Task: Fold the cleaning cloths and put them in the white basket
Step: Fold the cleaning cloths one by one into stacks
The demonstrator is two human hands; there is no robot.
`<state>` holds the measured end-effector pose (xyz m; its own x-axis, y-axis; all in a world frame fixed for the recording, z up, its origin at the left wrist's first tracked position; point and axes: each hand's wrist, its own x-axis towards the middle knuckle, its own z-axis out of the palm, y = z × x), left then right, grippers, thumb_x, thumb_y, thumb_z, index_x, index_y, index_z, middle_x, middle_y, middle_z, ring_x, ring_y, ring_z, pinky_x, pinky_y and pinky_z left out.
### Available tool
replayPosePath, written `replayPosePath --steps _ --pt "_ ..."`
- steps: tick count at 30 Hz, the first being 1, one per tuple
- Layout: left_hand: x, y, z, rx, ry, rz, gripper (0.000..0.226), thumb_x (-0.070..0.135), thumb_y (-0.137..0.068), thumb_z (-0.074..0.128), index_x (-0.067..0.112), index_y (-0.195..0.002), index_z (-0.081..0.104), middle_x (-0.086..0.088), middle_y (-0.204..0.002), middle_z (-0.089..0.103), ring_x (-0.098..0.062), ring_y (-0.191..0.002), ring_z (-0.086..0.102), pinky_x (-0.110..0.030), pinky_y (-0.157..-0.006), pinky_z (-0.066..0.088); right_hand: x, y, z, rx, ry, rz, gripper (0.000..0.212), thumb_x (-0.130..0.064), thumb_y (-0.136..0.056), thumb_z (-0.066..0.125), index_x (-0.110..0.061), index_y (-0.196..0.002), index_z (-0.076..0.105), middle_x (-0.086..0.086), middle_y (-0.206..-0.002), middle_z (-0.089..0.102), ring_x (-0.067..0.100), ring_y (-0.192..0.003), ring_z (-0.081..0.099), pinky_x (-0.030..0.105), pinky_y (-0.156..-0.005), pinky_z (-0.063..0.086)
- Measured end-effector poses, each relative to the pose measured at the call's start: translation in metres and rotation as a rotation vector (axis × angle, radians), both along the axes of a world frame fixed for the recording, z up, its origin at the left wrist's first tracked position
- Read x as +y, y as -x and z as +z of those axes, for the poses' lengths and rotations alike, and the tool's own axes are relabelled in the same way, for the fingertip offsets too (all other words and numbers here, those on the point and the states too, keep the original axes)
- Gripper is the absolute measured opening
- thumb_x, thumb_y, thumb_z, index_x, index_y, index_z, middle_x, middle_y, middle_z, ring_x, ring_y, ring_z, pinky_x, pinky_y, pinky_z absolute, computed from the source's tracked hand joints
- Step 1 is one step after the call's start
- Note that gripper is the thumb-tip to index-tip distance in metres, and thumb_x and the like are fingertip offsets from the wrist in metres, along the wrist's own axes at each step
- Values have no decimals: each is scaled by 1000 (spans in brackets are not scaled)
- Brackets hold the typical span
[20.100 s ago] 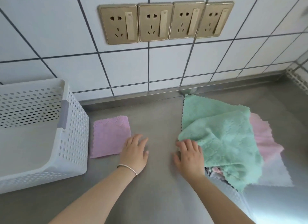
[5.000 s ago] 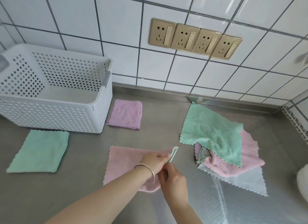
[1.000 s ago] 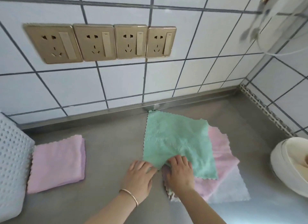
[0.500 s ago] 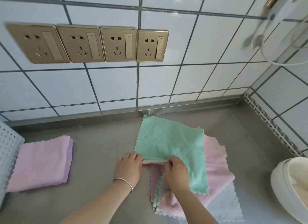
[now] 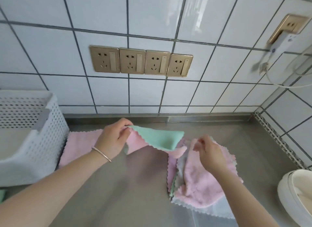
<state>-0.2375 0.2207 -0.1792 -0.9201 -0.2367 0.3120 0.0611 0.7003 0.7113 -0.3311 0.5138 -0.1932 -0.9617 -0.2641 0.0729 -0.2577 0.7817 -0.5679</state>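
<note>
The basket (image 5: 33,142) stands at the left end of the counter (image 5: 135,184), against the tiled wall (image 5: 152,95). Just right of it a folded cloth (image 5: 81,147) lies flat, touching its side. Further right a pile of cloths (image 5: 202,184) lies on the counter. Between them a cloth (image 5: 160,139) hangs lifted above the surface. A row of sockets (image 5: 141,62) sits on the wall behind. A round appliance (image 5: 295,196) stands at the right edge

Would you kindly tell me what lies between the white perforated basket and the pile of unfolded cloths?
In the head view, a folded pink cloth beside the basket, then bare steel counter.
</note>
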Motion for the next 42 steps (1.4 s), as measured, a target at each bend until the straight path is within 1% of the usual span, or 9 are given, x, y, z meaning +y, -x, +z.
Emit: replayPosePath --steps 3,6,10,15,18,25,31,36,42 --pt "-22 -26 26 -13 -14 -16 19 35 -82 43 29 -92 57 8 -79 64 -5 -78 57 -5 -64 37 -43 -27 31 21 84 193 8 -24 -91 56 -22 -89 49 -10 -79 60 15 -74 55 24 -65 37" --pt "-28 -50 49 -67 44 -76 28 43 -78 42 27 -91 61 16 -70 63 -1 -71 58 -4 -61 37 -104 -67 33 -31 113 403 38 -46 -75 69 -29 -105 53 -21 -91 53 -1 -82 51 14 -72 40" --pt "-39 -81 69 -114 126 -51 17 29 -82 48 23 -90 62 9 -70 64 -1 -66 55 -6 -58 35 -176 -120 25 26 60 583 63 -70 -65 44 -23 -105 58 -11 -100 55 9 -95 53 29 -78 47" --pt "-67 -131 88 -126 117 11 10 17 -84 54 21 -85 64 22 -57 58 13 -63 52 -4 -56 34 -222 -164 17 66 284 587 44 -54 -70 34 -14 -72 51 -8 -68 52 16 -68 47 31 -59 39" --pt "-80 -151 96 -110 112 25 16 27 -78 51 25 -84 66 19 -62 62 9 -64 54 -5 -57 36 -230 -175 9 -4 383 615 28 -48 -77 39 -23 -67 44 -14 -57 44 8 -58 41 17 -52 29" --pt "-120 -173 103 -135 153 52 12 17 -83 60 27 -85 67 26 -51 54 -1 -51 48 -9 -49 32 -222 -176 3 -354 525 599 57 -50 -78 50 4 -64 44 1 -63 39 9 -61 36 25 -56 28" --pt "-140 -171 108 -160 210 48 23 28 -87 58 35 -65 53 14 -53 53 4 -58 50 -9 -55 35 -194 -146 47 -288 343 539 30 -25 -79 72 -26 -60 48 -10 -47 35 4 -48 27 16 -46 23" --pt "-146 -164 120 -139 370 71 33 27 -89 56 37 -60 42 10 -56 48 -3 -52 45 -12 -51 31 -177 -102 78 101 -340 576 36 -29 -84 61 -20 -55 42 -5 -62 43 18 -64 48 31 -58 35" --pt "-154 -183 119 54 320 75 21 52 -78 44 36 -63 45 7 -64 49 -3 -66 48 -11 -57 32 -136 -94 93 386 -128 424 6 -14 -81 70 -9 -77 70 -4 -75 55 19 -78 48 30 -66 39"
